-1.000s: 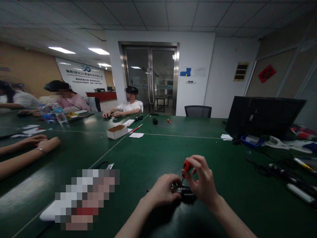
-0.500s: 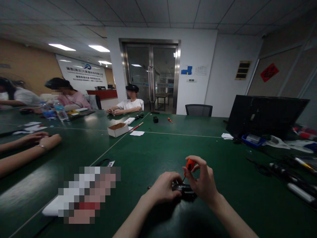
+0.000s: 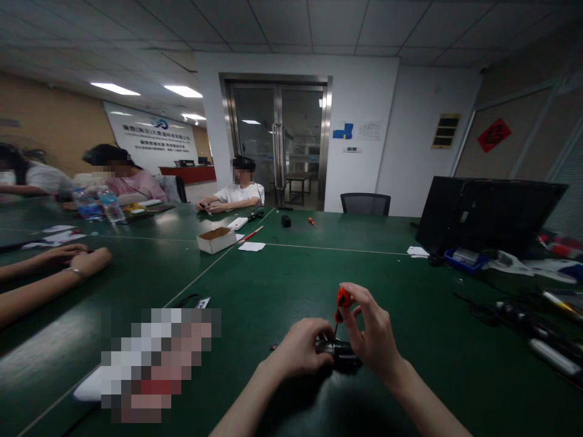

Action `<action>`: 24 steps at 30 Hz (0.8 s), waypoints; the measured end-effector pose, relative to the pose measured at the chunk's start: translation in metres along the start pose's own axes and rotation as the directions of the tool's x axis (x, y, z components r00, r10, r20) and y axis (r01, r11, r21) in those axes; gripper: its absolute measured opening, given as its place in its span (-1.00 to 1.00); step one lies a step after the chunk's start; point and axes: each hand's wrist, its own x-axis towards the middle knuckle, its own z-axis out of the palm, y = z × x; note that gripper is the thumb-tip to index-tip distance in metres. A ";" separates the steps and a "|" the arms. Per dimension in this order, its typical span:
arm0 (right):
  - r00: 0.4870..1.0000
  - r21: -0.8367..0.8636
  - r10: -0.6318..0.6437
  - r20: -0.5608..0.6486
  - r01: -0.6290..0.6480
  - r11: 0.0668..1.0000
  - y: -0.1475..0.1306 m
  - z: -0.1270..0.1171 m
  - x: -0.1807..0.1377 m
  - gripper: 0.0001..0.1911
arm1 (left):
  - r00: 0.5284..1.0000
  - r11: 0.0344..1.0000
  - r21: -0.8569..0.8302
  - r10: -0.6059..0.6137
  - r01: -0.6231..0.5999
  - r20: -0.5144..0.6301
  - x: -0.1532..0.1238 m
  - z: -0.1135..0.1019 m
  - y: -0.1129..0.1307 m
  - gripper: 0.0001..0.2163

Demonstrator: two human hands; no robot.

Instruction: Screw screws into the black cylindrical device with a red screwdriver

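Seemingly mid-screw: left hand [image 3: 300, 351] curled round a black part [image 3: 340, 355] resting on the table [image 3: 273, 285] close in front, right hand [image 3: 372, 340] pinching a screwdriver [image 3: 342, 298] upright, tip down on the part (screw too small to see), tightening apparently unfinished.

A small screwdriver [image 3: 341, 300] with an orange handle is held nearly upright. The handle is at twelve o'clock and the thin dark shaft is pointed down towards six o'clock, where its tip is met by the top of a small black device [image 3: 340, 355]. The handle is pinched between the fingertips of the right hand [image 3: 371, 337]. The device, dark and slightly glossy, is rested on the green table [image 3: 273, 285] at the six o'clock part of the view. It is gripped from its nine o'clock side by the left hand [image 3: 298, 352] and partly covered at three o'clock by the right hand. Its finer details cannot be made out.
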 end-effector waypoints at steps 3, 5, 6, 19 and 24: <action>0.999 -0.002 0.010 -0.051 -0.010 1.000 0.002 0.002 -0.003 -0.68 | 1.000 1.000 -0.015 0.027 -0.027 -0.004 0.000 0.002 -0.003 -0.71; 0.997 0.000 0.027 -0.078 -0.028 1.000 0.003 0.004 -0.005 -0.68 | 1.000 1.000 -0.012 0.026 -0.026 -0.005 0.000 0.002 -0.004 -0.70; 0.996 0.004 0.036 -0.082 -0.036 0.999 0.004 0.004 -0.006 -0.68 | 1.000 1.000 -0.009 0.025 -0.025 -0.004 0.000 0.002 -0.004 -0.70; 1.000 -0.041 0.021 0.019 -0.020 0.999 0.000 0.000 -0.002 -0.62 | 1.000 1.000 -0.020 0.003 -0.003 0.009 0.000 -0.003 0.002 -0.74; 0.994 -0.063 0.049 -0.094 -0.055 0.997 0.004 0.004 -0.006 -0.65 | 1.000 0.999 -0.031 0.004 -0.003 0.019 0.000 -0.003 0.001 -0.72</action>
